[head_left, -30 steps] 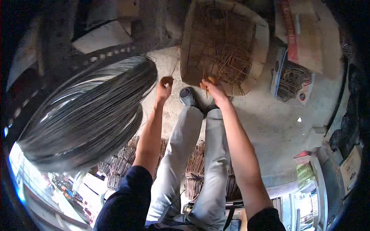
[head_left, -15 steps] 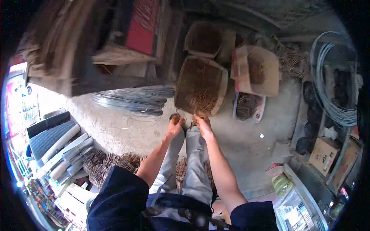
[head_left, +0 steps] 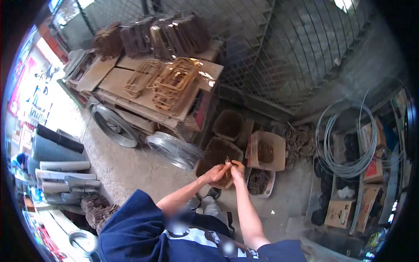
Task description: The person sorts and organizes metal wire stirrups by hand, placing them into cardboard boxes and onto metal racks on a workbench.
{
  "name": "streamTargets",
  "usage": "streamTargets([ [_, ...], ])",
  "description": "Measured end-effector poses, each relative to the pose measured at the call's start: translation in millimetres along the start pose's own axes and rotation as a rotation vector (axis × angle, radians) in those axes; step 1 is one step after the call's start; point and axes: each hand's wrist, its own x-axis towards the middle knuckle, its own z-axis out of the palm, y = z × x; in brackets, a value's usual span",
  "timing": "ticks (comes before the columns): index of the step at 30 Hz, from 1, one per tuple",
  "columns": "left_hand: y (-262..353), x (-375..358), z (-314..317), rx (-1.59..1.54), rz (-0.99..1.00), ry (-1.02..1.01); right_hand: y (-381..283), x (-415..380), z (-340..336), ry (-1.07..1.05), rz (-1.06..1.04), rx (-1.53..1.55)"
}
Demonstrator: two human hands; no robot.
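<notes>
My left hand [head_left: 216, 173] and my right hand [head_left: 237, 169] meet in front of me, fingers curled and nearly touching. A small, thin brown piece, perhaps wire, sticks up between their fingertips; its full shape is too small to tell. Both hands are closed on it. Just beyond and beneath them stands an open box [head_left: 208, 153] with dark brown contents, partly covered by my hands. To its right are a cardboard box [head_left: 279, 150] and a white-rimmed container [head_left: 269, 185] of dark wire pieces.
A wooden table [head_left: 114, 83] at the upper left bears bent metal frames [head_left: 176, 83]. Wire coils [head_left: 174, 150] lean below it. A large wire coil [head_left: 325, 144] hangs at the right above cartons [head_left: 339, 213]. Rolls of mesh [head_left: 56, 146] lie at the left.
The view has tilted up, bringing the tabletop and mesh fence into sight. My hands, apart over the box's near edge before, are now together and raised in front of it.
</notes>
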Motion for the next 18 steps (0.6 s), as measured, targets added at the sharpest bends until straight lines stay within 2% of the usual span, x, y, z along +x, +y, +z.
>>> streamTargets([
  [2, 38, -9, -12, 0.141, 0.112, 0.033, -10, 15, -6, -0.010, -0.143, -0.011],
  [4, 33, 1, -16, 0.302, 0.376, 0.207, -110, -44, -6, -0.074, -0.140, -0.040],
  [6, 52, -3, -35, 0.258, 0.474, 0.243, -141, -51, -7, -0.186, -0.256, -0.009],
  [8, 78, -17, -52, 0.227, 0.719, 0.422, -186, -71, 0, -0.208, -0.349, -0.024],
  [10, 115, -45, -80, 0.242, 0.764, 0.493, -235, -94, 7, -0.278, -0.430, -0.047],
  [13, 157, -68, -122, 0.326, 0.966, 0.679, -313, -137, 27, -0.376, -0.560, -0.144],
  [18, 207, -108, -190, 0.463, 1.148, 0.724, -409, -201, 89, -0.655, -0.652, -0.213],
])
